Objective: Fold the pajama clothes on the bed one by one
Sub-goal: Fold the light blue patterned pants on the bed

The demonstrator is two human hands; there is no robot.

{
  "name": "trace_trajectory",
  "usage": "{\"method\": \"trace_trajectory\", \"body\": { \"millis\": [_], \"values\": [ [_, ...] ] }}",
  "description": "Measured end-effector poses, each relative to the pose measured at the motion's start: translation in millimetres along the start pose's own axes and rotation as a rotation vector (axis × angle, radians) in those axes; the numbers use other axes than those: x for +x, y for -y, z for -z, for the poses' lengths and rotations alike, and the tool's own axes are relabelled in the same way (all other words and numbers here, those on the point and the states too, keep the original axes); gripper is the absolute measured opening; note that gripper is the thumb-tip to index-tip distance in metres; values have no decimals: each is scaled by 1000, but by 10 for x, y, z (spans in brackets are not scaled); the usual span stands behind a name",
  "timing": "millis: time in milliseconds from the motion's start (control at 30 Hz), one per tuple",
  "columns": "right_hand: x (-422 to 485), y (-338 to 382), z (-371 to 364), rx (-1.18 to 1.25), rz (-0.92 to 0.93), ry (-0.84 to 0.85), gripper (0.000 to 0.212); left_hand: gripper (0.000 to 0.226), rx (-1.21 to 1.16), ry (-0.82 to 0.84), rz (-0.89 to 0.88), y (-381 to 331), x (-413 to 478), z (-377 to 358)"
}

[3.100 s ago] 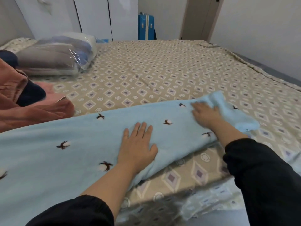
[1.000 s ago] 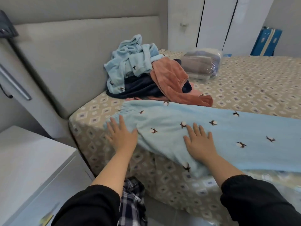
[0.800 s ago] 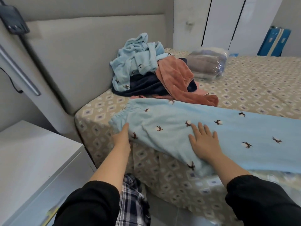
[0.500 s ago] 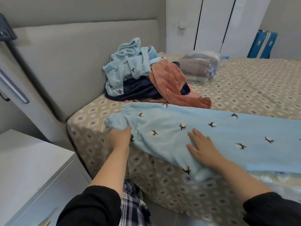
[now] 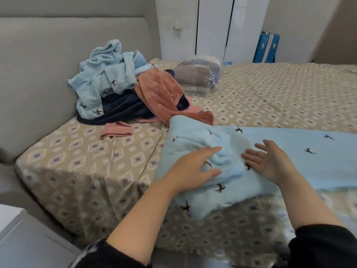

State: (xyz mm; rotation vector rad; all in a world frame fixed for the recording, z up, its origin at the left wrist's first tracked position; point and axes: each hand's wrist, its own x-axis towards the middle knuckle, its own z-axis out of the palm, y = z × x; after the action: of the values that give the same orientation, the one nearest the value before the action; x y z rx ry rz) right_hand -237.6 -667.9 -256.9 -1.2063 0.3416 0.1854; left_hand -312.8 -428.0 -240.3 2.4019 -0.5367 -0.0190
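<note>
Where its end folds over, pale-blue pajama [image 5: 228,138] — dark motifs, perhaps birds.

the widest free room we see is the bare patterned sheet [image 5: 280,89] across the far and right part of the bed, from the plastic-wrapped bundle [image 5: 197,74] outward. at the left, a pile of clothes [image 5: 119,89] leans on the headboard [image 5: 48,64] and blocks that corner. a small pink piece [image 5: 116,130] lies just in front of it, with open sheet between it and the near edge. the light blue pajama pants [image 5: 299,157] cover the near right strip, their end doubled into a raised hump. our left hand [image 5: 193,167] grips that hump and our right hand [image 5: 270,161] spreads just beside it, leaving a narrow gap between them.
</note>
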Motion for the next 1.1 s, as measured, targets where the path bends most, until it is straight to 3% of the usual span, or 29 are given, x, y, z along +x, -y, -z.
{"method": "trace_trajectory", "body": {
  "millis": [100, 167, 233, 300, 367, 433, 567, 667, 800, 933, 1100],
  "values": [
    [-55, 15, -56, -194, -23, 24, 37, 33, -96, -471, 58, 129, 12, 85],
    [-86, -16, -154, -309, -17, 45, 31, 32, -9, -611, 231, 296, 36, 166],
    [-111, -69, -268, -410, 4, 88, 28, 40, 3, -530, 481, 454, 43, 196],
    [-82, -169, -365, -526, 32, 130, 42, 55, -176, -405, 652, 579, 60, 155],
    [-67, -274, -462, -643, 27, 110, 69, 71, -310, -380, 639, 638, 83, 108],
    [-42, -312, -523, -687, 83, 74, 82, 78, -402, -408, 606, 654, 95, 110],
    [-27, -128, -393, -647, 267, -177, 73, 91, -653, -293, 706, 713, 92, 190],
    [-16, -165, -287, -1112, 175, -89, 72, 107, -586, -172, 737, 755, 97, 182],
    [10, -214, -258, -1181, 121, -11, 88, 85, -646, -193, 756, 781, 116, 171],
    [30, -143, -270, -973, 115, -106, 83, 67, -875, -117, 734, 771, 106, 148],
    [405, 124, -351, -830, -69, -194, 84, 56, -943, -211, 718, 705, 121, 36]
  ]
}}
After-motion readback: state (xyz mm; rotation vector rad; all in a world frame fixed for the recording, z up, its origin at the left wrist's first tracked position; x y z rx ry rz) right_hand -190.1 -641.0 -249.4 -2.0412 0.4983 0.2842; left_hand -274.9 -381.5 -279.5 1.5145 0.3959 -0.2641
